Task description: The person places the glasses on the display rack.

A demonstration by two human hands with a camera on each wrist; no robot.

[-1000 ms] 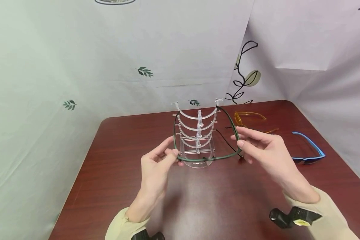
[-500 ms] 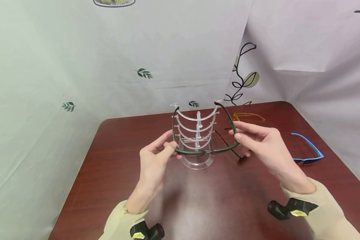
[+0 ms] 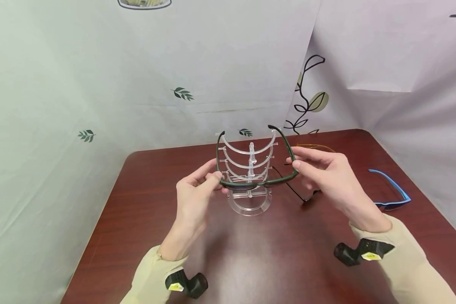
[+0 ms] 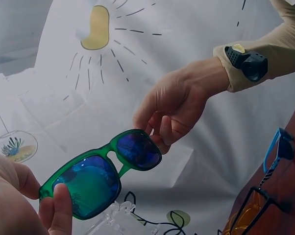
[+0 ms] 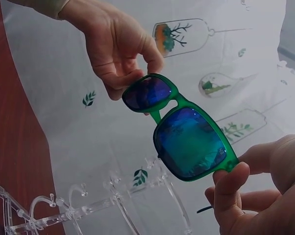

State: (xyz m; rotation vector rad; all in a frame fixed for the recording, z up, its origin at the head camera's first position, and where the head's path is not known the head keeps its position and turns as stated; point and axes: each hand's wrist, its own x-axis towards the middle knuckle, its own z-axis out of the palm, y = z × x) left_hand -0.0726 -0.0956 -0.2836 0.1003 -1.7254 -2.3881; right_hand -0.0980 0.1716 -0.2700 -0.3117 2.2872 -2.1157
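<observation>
Green-framed sunglasses (image 3: 275,181) with mirrored blue-green lenses (image 5: 191,142) are held in the air by both hands, temples unfolded and pointing away. My left hand (image 3: 193,198) pinches the left corner between thumb and fingers. At the right corner, my right hand (image 3: 332,177) pinches the frame near the hinge. Behind the sunglasses stands a clear acrylic eyewear rack (image 3: 252,158) with several curved tiers and a round base. The temple tips appear level with its top tier in the head view; whether they touch it I cannot tell.
On the reddish-brown table (image 3: 144,219), black-framed glasses (image 3: 297,194) lie right of the rack, partly hidden by the right hand. Yellow glasses (image 3: 319,146) lie farther back. Blue sunglasses (image 3: 397,188) rest near the right edge. A patterned white cloth (image 3: 175,55) hangs behind.
Both hands have raised the green sunglasses. Their front and temple tips now sit higher against the rack in the head view, with the right hand shifted slightly left.
</observation>
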